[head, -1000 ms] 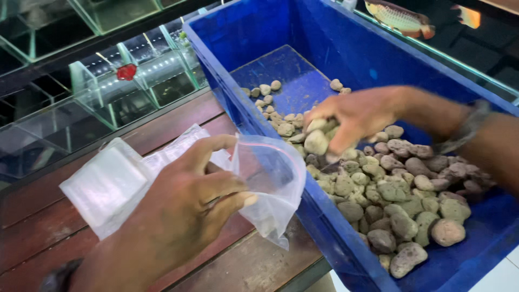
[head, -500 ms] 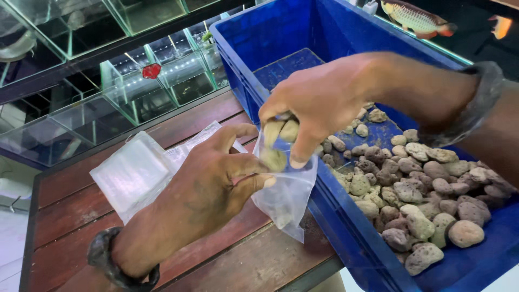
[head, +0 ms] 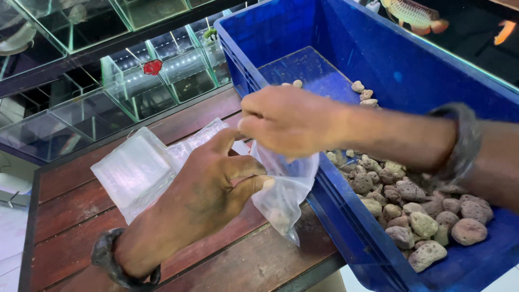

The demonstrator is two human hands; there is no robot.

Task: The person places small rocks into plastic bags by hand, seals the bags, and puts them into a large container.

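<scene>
The blue crate [head: 378,65] fills the right of the scene, its near-right floor heaped with porous stones [head: 416,211]. Left of it runs the wooden slatted table [head: 70,211], with glass tanks [head: 135,92] beyond at the far left. A stack of flat clear bags [head: 135,167] lies on the table.

Your left hand [head: 205,189] pinches the rim of the small clear bag [head: 284,189], which hangs against the crate's near wall. Your right hand [head: 286,121] is closed, fingers bunched downward over the bag's mouth; what it grips I cannot tell.

Keep the mouth spread wide and directly under your right fingers, and, I judge, hold the bag's rim firmly so the added weight does not drag it shut.
</scene>
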